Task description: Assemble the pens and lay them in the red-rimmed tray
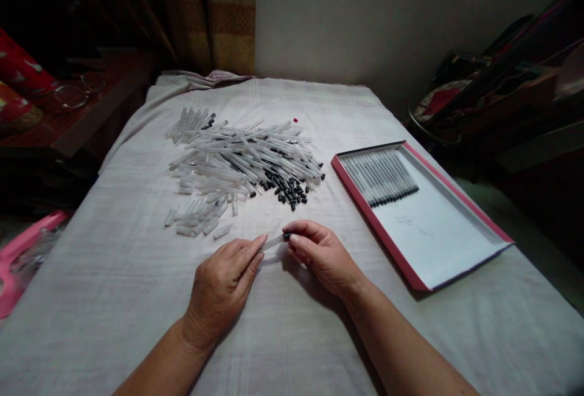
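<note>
Between my two hands is a translucent pen barrel (274, 242). My left hand (222, 286) is closed round its near end, thumb and fingers together. At the other end, my right hand (325, 257) pinches a small black plug (286, 236) that touches the barrel. Beyond the hands lies a loose heap of clear pen barrels (255, 149). Small black plugs (294, 192) are clustered at the heap's near right edge. Short clear caps (196, 219) are scattered at its near left side.
To the right lies a shallow box lid (381, 247) with pink sides, holding a row of pens with black ends (381, 178). A tiny red piece (295, 120) sits behind the heap. White cloth (123, 250) covers the work surface. Eyeglasses (72, 96) rest on a wooden stand at left.
</note>
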{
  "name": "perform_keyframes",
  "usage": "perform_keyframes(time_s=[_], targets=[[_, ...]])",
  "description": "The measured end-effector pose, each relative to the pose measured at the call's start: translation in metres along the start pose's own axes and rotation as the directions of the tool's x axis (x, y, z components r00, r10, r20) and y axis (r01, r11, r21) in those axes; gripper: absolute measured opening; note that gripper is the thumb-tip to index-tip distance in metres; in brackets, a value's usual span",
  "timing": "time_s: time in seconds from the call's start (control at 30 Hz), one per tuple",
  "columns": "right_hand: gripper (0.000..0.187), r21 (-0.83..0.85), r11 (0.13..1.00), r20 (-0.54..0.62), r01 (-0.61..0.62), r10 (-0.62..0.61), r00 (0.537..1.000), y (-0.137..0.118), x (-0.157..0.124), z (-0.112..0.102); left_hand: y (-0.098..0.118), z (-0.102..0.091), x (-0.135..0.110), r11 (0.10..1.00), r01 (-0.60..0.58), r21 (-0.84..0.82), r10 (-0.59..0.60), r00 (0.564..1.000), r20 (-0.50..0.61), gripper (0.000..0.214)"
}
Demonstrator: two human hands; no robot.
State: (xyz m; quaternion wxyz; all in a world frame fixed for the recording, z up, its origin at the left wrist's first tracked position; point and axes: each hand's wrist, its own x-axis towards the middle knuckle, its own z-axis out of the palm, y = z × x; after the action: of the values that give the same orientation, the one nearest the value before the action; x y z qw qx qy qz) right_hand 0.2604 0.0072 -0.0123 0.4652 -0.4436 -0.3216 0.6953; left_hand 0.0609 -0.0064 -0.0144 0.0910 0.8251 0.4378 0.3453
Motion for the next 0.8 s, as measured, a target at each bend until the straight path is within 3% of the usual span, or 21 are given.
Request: perform_keyframes(time_s=[0.07, 0.13, 0.23, 0.3, 0.4, 0.57, 0.67, 0.8], targets=[[0.019, -0.13, 0.989, -0.002, 0.074, -0.074, 0.997, -0.0007, -0.0008, -0.0007, -0.0002, 0.0001, -0.0012, 1.0, 0.007, 0.005, -0.007, 1.0, 0.013, 0.03], [0.014, -0.322, 0.921, 0.022, 0.218, -0.223, 0.975, -0.0024, -0.0017, -0.002, -0.0008, 0.0001, -0.0028, 1.0, 0.013, 0.008, -0.014, 0.999, 0.031, 0.03], [0.012, -0.579, 0.68, 0.156, 0.45, -0.448, 0.88, -0.0044, -0.0026, -0.0057, -0.0017, 0.0002, -0.0045, 1.0, 0.017, 0.022, -0.018, 0.998, 0.054, 0.031], [0.013, -0.66, 0.53, 0.255, 0.532, -0.508, 0.823, -0.0048, -0.0028, -0.0083, -0.0019, 0.0003, -0.0044, 0.999, 0.009, 0.031, -0.011, 0.998, 0.06, 0.03], [0.014, -0.739, 0.37, 0.339, 0.563, -0.518, 0.785, -0.0049, -0.0029, -0.0103, -0.0014, 0.0002, -0.0036, 0.999, -0.01, 0.049, 0.007, 0.998, 0.059, 0.029], [0.027, -0.842, 0.139, 0.396, 0.522, -0.498, 0.772, -0.0051, -0.0023, -0.0084, -0.0011, 0.0006, -0.0041, 0.998, -0.033, 0.061, 0.029, 0.997, 0.067, 0.029], [0.041, -0.873, 0.105, 0.374, 0.475, -0.48, 0.793, -0.0035, -0.0011, -0.0079, -0.0004, 0.0002, -0.0043, 0.997, -0.046, 0.06, 0.042, 0.997, 0.07, 0.029], [0.047, -0.855, 0.258, 0.317, 0.45, -0.426, 0.847, -0.0035, -0.002, -0.0097, 0.0007, -0.0006, -0.003, 0.998, -0.052, 0.037, 0.05, 0.997, 0.064, 0.028]])
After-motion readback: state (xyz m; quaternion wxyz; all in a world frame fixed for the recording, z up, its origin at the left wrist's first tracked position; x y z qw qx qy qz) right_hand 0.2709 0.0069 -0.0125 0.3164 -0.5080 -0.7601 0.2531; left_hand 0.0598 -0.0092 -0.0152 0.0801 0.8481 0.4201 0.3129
